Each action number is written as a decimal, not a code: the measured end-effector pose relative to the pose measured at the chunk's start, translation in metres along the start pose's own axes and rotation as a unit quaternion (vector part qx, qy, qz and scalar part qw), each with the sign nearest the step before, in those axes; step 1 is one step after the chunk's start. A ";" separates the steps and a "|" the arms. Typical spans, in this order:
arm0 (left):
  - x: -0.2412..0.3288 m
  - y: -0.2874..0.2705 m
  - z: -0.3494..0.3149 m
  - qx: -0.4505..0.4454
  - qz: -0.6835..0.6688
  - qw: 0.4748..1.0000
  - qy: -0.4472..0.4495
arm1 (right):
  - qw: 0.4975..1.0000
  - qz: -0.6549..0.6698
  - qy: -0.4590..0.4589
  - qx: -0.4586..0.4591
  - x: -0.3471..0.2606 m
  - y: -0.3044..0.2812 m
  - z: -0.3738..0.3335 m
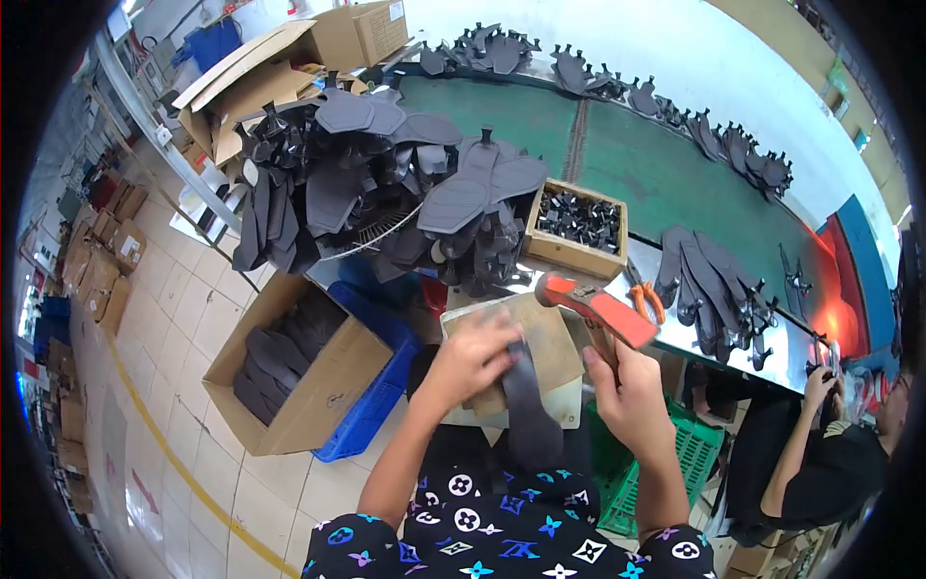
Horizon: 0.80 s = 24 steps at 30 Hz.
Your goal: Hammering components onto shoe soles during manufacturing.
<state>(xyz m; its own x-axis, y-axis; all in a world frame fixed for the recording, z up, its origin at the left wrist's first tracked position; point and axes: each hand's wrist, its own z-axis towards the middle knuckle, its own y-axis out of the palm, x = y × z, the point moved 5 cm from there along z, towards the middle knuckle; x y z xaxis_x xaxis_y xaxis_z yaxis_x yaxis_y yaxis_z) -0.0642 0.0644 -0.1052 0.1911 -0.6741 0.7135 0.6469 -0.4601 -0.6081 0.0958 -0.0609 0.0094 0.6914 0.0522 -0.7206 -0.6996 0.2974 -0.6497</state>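
Note:
My left hand (pixel 471 359) is closed on a dark grey shoe sole (pixel 529 410), its broad end hanging toward my lap. Beneath the upper part of the sole lies a worn tan pad (pixel 550 338) on a pale board. The fingertips are slightly blurred, and whatever lies under them is hidden. In my right hand (pixel 635 400) is a hammer (pixel 603 311) with a red-orange head and a wooden handle. The hammer is raised above the right side of the pad, apart from the sole.
Soles with heels pile up on a rack (pixel 357 174) ahead left. A wooden box (pixel 579 232) of small black heels, orange-handled pliers (pixel 644 294) and more soles lie by the green conveyor (pixel 627 145). A carton (pixel 289 367) stands left, a green crate (pixel 675 463) right, beside a co-worker (pixel 830 463).

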 end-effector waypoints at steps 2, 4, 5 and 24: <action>0.036 0.001 -0.016 -0.037 -0.171 0.985 0.009 | 0.999 -0.010 -0.034 0.017 0.006 0.005 0.005; 0.079 -0.004 -0.030 -0.073 -0.258 0.963 -0.004 | 0.986 -0.041 -0.149 0.056 0.006 0.018 0.008; 0.094 -0.006 -0.035 -0.087 -0.329 0.940 -0.013 | 0.983 -0.138 -0.117 -0.039 0.019 0.031 0.004; 0.147 0.003 -0.059 -0.253 -0.466 0.844 -0.080 | 0.849 0.412 -0.153 -0.292 -0.005 0.010 -0.037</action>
<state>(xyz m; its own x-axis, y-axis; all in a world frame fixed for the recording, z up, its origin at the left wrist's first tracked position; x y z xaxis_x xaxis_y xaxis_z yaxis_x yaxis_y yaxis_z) -0.0774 -0.0704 -0.0223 -0.1024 0.1842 0.9775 0.1807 -0.9629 0.2003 0.0787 -0.0936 -0.0021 -0.1243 0.2858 -0.9502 -0.8768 -0.4799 -0.0297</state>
